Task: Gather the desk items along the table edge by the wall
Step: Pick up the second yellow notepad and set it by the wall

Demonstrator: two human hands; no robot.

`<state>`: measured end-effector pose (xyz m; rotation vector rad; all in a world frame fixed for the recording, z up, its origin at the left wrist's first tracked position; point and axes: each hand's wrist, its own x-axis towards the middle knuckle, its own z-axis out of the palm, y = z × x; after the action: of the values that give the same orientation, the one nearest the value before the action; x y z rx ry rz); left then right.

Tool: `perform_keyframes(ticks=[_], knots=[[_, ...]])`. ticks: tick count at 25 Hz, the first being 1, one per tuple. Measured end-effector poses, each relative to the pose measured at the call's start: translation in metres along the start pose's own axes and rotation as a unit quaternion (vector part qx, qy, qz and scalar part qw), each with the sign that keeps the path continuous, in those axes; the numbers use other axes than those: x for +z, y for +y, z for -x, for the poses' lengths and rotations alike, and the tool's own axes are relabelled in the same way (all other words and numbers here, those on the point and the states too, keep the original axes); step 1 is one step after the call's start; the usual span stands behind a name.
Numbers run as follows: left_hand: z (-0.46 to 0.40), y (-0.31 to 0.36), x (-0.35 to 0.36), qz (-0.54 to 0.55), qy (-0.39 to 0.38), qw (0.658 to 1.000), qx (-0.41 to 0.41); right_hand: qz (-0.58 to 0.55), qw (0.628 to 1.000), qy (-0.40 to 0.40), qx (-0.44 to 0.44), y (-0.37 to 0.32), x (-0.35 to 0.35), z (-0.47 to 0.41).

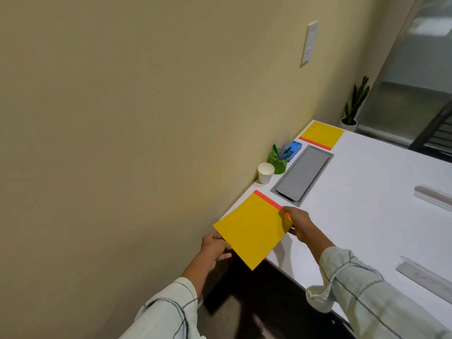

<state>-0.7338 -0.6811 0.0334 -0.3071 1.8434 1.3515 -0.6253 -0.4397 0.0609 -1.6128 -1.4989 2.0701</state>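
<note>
Both hands (215, 245) (299, 225) hold one of two yellow pads (253, 228) (321, 135).

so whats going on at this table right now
A person holds a yellow notepad with both hands, the left hand at its near edge and the right hand by the red strip. The pad hangs partly off the white table corner by the wall. Further along the wall edge sit a paper cup, a green pen holder, a blue box and a second yellow pad.
</note>
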Motion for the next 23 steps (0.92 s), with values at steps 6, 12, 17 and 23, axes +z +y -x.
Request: perform_keyframes(ticks=[6,12,17,23], knots=[[-0.071,0.032,0.035,0.015,-0.021,0.997,-0.068,0.091,0.996,0.014,0.0,-0.031,0.015,-0.085],[-0.107,0.037,0.058,0.03,-0.066,0.988,-0.138,0.293,0.953,0.023,-0.08,-0.031,0.015,-0.14],[-0.124,0.037,0.062,-0.004,-0.041,0.988,-0.15,0.363,0.925,0.027,-0.106,-0.023,0.024,-0.154],[-0.136,0.04,0.07,-0.058,0.006,0.987,-0.147,0.45,0.887,0.045,-0.091,-0.022,0.032,-0.155]])
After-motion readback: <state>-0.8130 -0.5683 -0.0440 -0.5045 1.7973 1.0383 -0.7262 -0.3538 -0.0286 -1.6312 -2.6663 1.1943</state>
